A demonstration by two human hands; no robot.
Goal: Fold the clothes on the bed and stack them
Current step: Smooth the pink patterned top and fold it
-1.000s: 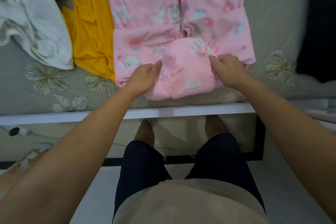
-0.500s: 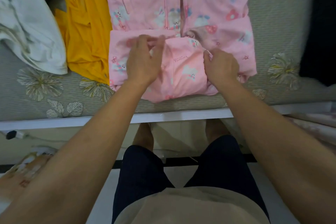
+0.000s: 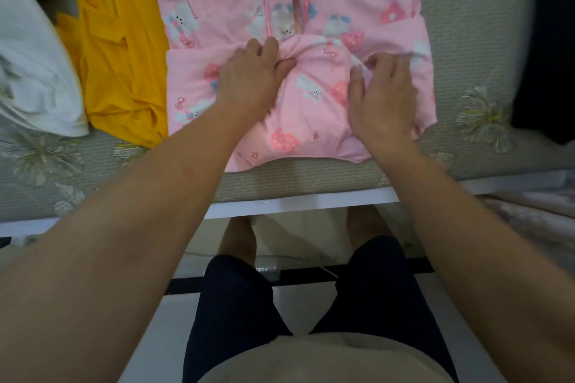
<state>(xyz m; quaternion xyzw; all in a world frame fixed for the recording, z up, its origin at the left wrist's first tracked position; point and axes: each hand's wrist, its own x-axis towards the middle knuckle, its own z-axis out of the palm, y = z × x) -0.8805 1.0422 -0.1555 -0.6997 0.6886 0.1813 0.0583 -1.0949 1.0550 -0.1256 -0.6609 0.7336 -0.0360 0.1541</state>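
Note:
A pink printed garment [image 3: 236, 0] lies spread on the bed, its near part, the hood, folded up over the body. My left hand [image 3: 249, 78] pinches a bunch of the hood's pink fabric at its top edge between thumb and fingers. On the right side of the hood my right hand [image 3: 382, 93] presses down, its fingers curled into the cloth. A yellow garment [image 3: 121, 50] lies crumpled just left of the pink one. Further left sits a white garment [image 3: 34, 71].
The grey bed cover with flower embroidery [image 3: 466, 25] ends at a white bed frame edge [image 3: 280, 205] close to my legs. A dark garment [image 3: 544, 47] lies at the right edge of the bed. More pale cloth shows at the lower right.
Both hands have pushed the pink hood away from me, up onto the garment's body. My left hand has moved from the fold's left side to its top edge and bunched the cloth.

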